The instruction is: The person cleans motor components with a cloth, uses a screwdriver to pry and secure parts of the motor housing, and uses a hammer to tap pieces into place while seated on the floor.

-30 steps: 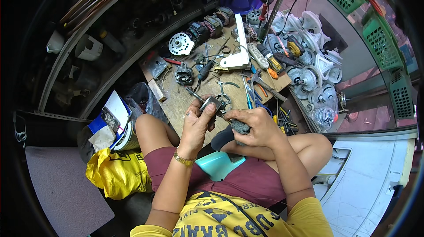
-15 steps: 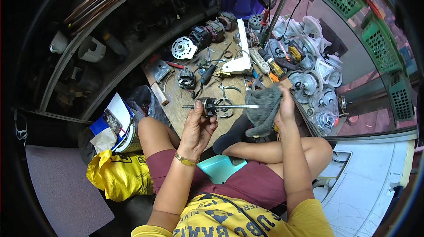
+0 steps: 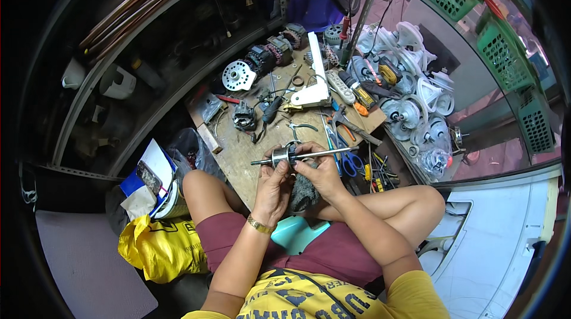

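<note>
Yellow plastic bag (image 3: 156, 246) lies at the far left beside the person's left knee, with a stack of papers and a small dark device (image 3: 150, 179) just above it. A wooden work board (image 3: 250, 146) extends away from the knees and carries loose tools and motor parts.

Left hand (image 3: 272, 187): fingers curled closed around the underside of the motor rotor (image 3: 281, 156), thumb on its near side. The rotor is a short metal cylinder on a long steel shaft (image 3: 333, 152); it is held level above the near end of the board, shaft ends projecting to both sides.

Right hand (image 3: 324, 173): fingers closed on the shaft just right of the rotor body, and pressing a grey cloth (image 3: 303, 191) that hangs between the two hands, beneath the rotor.

Further right on the board: blue-handled scissors (image 3: 352, 163) and pliers (image 3: 351, 125). Beyond the board's right edge, a heap of white fan housings (image 3: 410, 93); green plastic crates (image 3: 505, 51) stand at the far right.
</note>
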Tool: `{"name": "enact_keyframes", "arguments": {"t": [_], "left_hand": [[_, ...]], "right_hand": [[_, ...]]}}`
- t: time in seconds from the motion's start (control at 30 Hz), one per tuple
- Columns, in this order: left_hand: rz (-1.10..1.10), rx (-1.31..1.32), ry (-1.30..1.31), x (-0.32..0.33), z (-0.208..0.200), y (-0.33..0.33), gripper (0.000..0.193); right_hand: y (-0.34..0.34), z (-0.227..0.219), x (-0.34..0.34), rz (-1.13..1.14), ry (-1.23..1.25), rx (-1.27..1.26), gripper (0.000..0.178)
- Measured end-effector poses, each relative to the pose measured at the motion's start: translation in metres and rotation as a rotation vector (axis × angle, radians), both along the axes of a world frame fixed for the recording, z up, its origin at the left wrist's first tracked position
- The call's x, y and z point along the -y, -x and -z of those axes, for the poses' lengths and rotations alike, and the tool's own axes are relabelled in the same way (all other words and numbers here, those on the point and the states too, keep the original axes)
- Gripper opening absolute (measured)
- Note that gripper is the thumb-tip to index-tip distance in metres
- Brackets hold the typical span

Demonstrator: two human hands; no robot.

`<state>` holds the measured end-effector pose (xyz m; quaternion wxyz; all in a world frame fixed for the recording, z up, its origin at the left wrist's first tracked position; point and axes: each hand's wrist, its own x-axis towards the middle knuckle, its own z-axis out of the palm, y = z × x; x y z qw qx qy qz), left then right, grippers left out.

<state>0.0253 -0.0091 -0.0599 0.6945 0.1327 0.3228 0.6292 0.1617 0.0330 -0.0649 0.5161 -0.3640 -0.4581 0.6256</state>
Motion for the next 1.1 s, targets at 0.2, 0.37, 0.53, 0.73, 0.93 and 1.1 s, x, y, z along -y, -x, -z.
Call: {"name": "enact_keyframes", "arguments": {"t": [0.2,0.37,0.53,0.73,0.93,1.1], "left_hand": [[-0.026,-0.125,0.047,-0.002,0.002,-0.006,0.043],[-0.127,-0.157,0.045,-0.009,-0.001,-0.009,0.026],[-0.048,-0.173,0.149,-0.007,0.004,0.001,0.022],[0.105,0.014,0.271,0.000,0.025,0.013,0.040],[0.216,-0.253,0.032,0.038,0.110,0.110,0.106],[0.471,-0.934,-0.296,-0.001,0.108,0.123,0.075]], "right_hand": [[-0.006,0.019,-0.003,-0.073,0.026,-0.011,0.030],[0.005,0.031,-0.006,-0.016,0.046,-0.117,0.028],[0.007,0.027,-0.004,-0.072,0.115,-0.164,0.025],[-0.002,0.030,-0.009,-0.109,0.113,-0.012,0.022],[0.014,0.048,-0.022,-0.142,0.056,0.185,0.022],[0.047,0.072,-0.033,-0.353,0.023,0.685,0.033]]}}
